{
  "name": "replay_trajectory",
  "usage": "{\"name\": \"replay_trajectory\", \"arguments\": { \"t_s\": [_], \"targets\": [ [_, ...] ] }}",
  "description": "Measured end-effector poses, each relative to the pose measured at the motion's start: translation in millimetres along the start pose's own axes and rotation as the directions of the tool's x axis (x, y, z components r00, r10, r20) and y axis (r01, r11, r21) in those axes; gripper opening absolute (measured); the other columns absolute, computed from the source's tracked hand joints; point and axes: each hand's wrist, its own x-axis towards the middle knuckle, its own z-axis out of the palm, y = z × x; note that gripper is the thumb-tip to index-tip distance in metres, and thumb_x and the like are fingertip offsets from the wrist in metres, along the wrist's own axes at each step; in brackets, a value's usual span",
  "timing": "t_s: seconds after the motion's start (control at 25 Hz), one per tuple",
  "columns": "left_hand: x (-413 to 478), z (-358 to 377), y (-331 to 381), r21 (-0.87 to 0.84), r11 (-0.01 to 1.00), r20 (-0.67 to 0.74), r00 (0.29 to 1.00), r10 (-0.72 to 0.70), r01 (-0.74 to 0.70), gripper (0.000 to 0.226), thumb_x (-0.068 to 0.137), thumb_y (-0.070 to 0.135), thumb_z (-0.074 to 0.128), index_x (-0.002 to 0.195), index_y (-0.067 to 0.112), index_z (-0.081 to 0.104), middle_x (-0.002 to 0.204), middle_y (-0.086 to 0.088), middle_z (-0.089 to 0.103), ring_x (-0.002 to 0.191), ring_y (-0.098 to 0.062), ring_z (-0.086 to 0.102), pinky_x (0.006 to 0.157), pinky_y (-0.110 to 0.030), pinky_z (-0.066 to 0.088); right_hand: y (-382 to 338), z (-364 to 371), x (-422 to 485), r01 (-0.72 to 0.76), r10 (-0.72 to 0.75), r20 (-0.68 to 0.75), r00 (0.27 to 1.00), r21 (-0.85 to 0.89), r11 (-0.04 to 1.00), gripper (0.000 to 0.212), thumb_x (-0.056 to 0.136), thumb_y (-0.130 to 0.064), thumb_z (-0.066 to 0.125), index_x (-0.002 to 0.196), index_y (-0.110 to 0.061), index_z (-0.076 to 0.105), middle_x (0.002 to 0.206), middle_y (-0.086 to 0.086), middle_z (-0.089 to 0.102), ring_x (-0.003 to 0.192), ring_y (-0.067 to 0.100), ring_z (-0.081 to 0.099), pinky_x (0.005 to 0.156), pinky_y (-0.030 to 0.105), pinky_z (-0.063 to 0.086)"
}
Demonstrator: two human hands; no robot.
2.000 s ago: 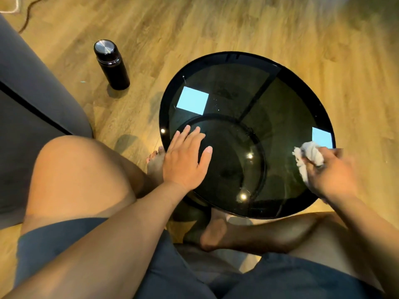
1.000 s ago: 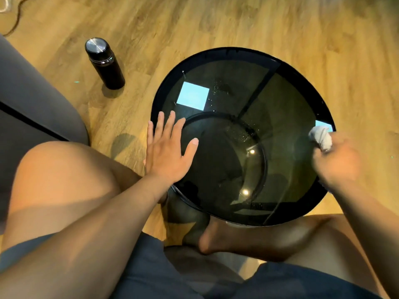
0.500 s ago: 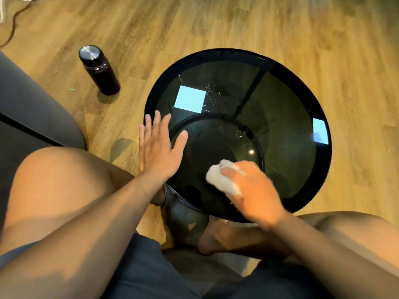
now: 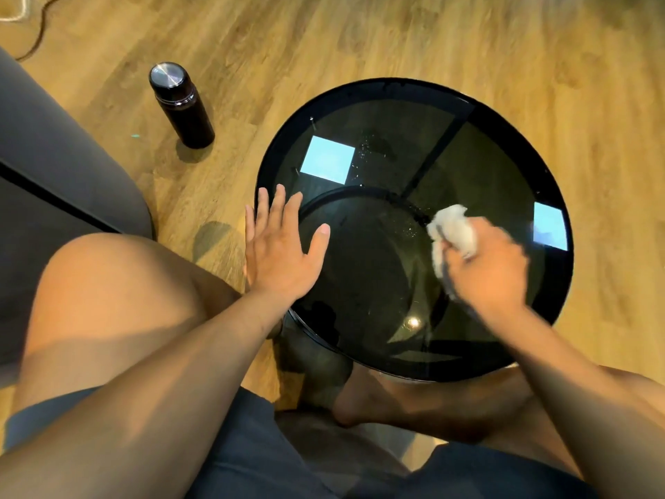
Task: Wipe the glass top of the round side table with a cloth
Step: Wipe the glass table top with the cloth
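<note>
Protruding beyond the curled fingers of the right hand [image 4: 485, 273], a crumpled white cloth [image 4: 454, 228] is gripped and pressed on the glass top [image 4: 485, 167], right of centre. The left hand [image 4: 280, 253] is laid flat, fingers straight and spread, on the top's left edge, well apart from the cloth.

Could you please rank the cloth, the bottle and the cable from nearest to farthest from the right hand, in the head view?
1. Cloth: held in the right hand, over the table.
2. Bottle: upright, left of the table.
3. Cable: top-left corner of the view.
</note>
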Motion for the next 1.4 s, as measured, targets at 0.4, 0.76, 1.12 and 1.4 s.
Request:
{"name": "replay_trajectory", "arguments": {
  "t_s": [0.4, 0.76, 1.12, 1.4],
  "targets": [
    [0, -1, -1, -0.019, 1.0, -0.001, 1.0, 0.014, -0.014, 0.069, 0.094, 0.059, 0.026, 0.149, 0.019, 0.035, 0.163, -0.007, 0.023, 0.153, -0.025, 0.005, 0.124, -0.047, 0.0, 24, 5, -6, 0.359, -0.359, 0.035, 0.933, -0.01, 0.933, 0.039, 0.084, -0.035, 0.057, 0.122, -0.027, 0.052, 0.108, 0.01, 0.058, 0.095, 0.036, 0.06, 0.065, 0.04, 0.051],
    [0, -1, -1, -0.042, 0.999, -0.017, 1.0, 0.005, -0.005, 0.066, 0.095, 0.057, 0.028, 0.149, 0.02, 0.036, 0.163, -0.006, 0.025, 0.153, -0.024, 0.007, 0.124, -0.045, 0.0, 72, -9, 48, -0.113, 0.114, -0.003, 0.993, -0.155, 0.981, 0.045, 0.08, -0.049, 0.046, 0.111, -0.017, 0.051, 0.092, 0.015, 0.06, 0.08, 0.041, 0.062, 0.074, 0.044, 0.053],
    [-3, 0, 0, -0.026, 0.999, -0.034, 0.999, 0.022, -0.023, 0.066, 0.095, 0.056, 0.029, 0.147, 0.017, 0.039, 0.161, -0.009, 0.027, 0.153, -0.025, 0.009, 0.123, -0.044, 0.0, -71, -2, -134, 0.558, -0.615, 0.376, 0.693, 0.261, 0.788, 0.061, 0.067, -0.031, 0.079, 0.123, -0.028, 0.055, 0.113, 0.003, 0.056, 0.096, 0.025, 0.061, 0.069, 0.037, 0.053],
    [0, 0, -2, -0.01, 1.0, -0.035, 0.999, 0.011, -0.011, 0.068, 0.095, 0.058, 0.025, 0.147, 0.017, 0.041, 0.162, -0.007, 0.028, 0.153, -0.025, 0.01, 0.124, -0.044, 0.0, 75, -18, -18, 0.25, -0.243, 0.094, 0.966, -0.077, 0.965, 0.038, 0.081, -0.032, 0.063, 0.116, -0.024, 0.051, 0.112, 0.011, 0.052, 0.095, 0.04, 0.059, 0.065, 0.042, 0.049]
  ]
}}
